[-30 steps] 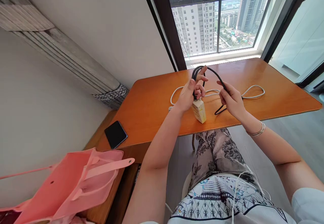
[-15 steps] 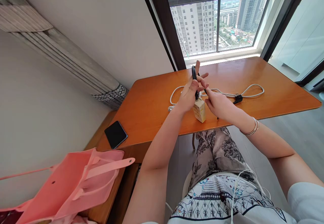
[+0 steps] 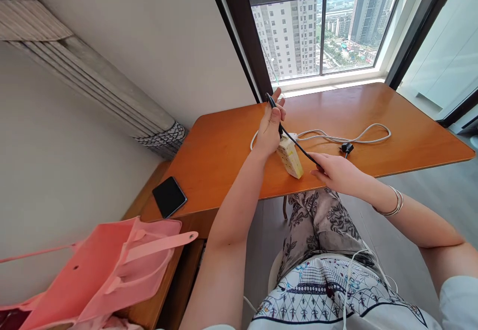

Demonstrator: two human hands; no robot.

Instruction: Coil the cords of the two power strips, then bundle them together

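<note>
My left hand (image 3: 272,126) is over the middle of the counter (image 3: 216,161), gripping the looped part of the black cord (image 3: 300,148), with its thumb pressed in and some fingers reaching past the loops toward the far edge. From there the cord slants down to my right hand (image 3: 339,171), whose fingers are closed on it at the near edge, right of the middle; bangles (image 3: 398,204) circle that wrist. The cream block (image 3: 291,158) tilts just below my left hand, its lower end toward the near edge; I can't tell whether it rests on the wood or hangs. Behind it, the white cable (image 3: 373,127) lies in long bends, reaching toward the right side of the counter. A black plug (image 3: 347,148) sits just beyond my right hand, near the cable's lower strand. Over at the near left corner I have the phone (image 3: 169,197) lying flat, dark screen up. The pink bag (image 3: 93,265) gapes open beside that corner, its strap tab (image 3: 162,247) pointing toward the counter. The window (image 3: 321,31) is beyond the far edge.
</note>
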